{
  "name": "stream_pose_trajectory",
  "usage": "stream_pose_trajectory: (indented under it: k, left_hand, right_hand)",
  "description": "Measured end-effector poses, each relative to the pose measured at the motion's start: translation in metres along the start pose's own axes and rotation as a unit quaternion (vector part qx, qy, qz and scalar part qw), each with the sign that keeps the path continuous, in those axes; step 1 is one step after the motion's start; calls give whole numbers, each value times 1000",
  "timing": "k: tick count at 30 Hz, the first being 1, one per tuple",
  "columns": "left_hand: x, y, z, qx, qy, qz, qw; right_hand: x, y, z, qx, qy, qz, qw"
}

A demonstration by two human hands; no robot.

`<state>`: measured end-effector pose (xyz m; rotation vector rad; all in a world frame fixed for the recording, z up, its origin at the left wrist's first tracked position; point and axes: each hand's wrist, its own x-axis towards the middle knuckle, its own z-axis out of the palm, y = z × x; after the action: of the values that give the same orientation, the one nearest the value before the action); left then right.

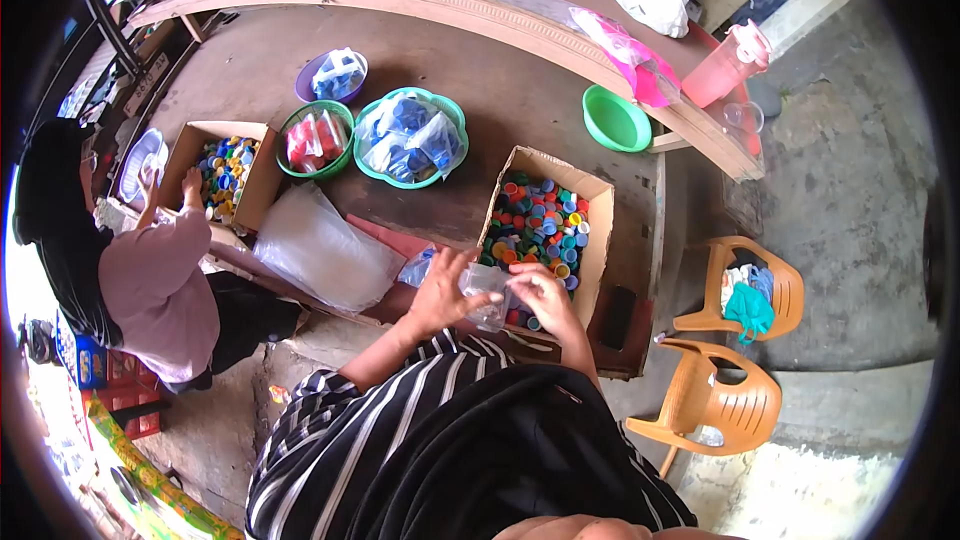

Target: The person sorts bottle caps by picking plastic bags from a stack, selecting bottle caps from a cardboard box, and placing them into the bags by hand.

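Between my two hands is a small clear plastic bag point(486, 308), at the near edge of a cardboard box point(597, 258) of mixed-colour bottle caps point(540, 225). My left hand point(442, 292) grips the bag's left side, its thumb pointing across it. On the other side, my right hand point(543, 297) pinches the bag's edge with bent fingers. What lies inside the bag is too small to make out. Just left of my left hand rests a bag with something blue point(418, 266). Farther left lies a stack of clear plastic bags point(325, 250).
Bagged blue caps fill a turquoise basket point(412, 180); bagged red ones sit in a green basket point(330, 172). At left, a co-worker point(160, 280) reaches into another box point(262, 180) of caps. A green basin point(615, 120) stands at the back right, orange chairs point(725, 405) to the right.
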<state>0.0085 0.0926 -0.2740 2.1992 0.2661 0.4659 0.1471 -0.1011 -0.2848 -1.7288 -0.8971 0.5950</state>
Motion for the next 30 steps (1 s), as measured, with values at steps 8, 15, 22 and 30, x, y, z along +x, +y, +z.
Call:
stream_pose_trajectory:
  k: [8,15,22,30]
  left_hand:
    - [-12,20,39,78,-32,-24,996]
    - [-7,49,60,146,-66,-11,987]
    - [-14,22,82,167,45,-44,984]
    - [-10,18,6,46,235,-135,961]
  right_hand:
    - [80,83,-22,-148,-1,63,987]
    - [123,139,1,-409,-14,22,912]
    - [131,123,7,-499,-74,111,856]
    - [139,148,-4,-425,-65,99,898]
